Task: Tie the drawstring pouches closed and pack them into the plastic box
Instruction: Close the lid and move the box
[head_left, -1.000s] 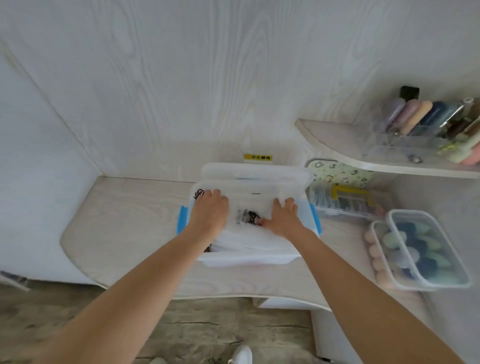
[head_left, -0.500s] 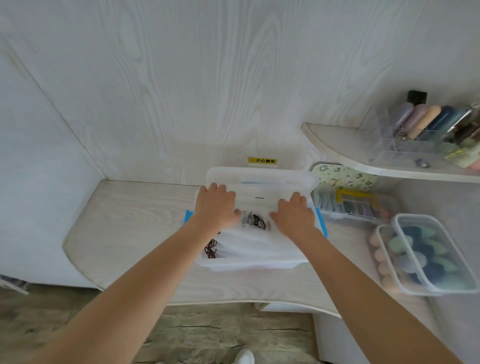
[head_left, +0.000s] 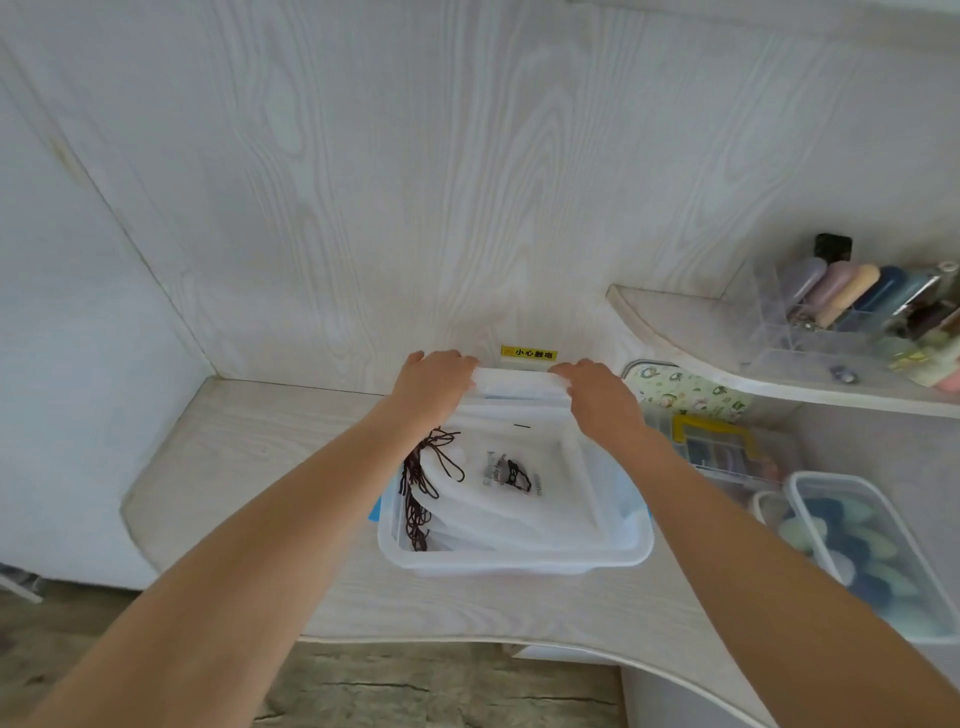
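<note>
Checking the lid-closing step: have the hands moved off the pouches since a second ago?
Yes. Left hand and right hand went back toward the wall's yellow sticker, now gripping the lid.

Looks like a home vanity nook, given pale wood-grain desk (head_left: 270, 467), corner shelf (head_left: 691, 338) and cosmetics organizer (head_left: 852, 312).

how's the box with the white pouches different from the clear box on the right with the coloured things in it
The plastic box holds flat white pouches with dark drawstrings; the clear box on the right holds rounded blue and green pieces. The plastic box is open, with the left hand and right hand gripping the lid behind it; whether the clear box on the right is lidded I cannot tell. Both are translucent and sit on the desk.
</note>
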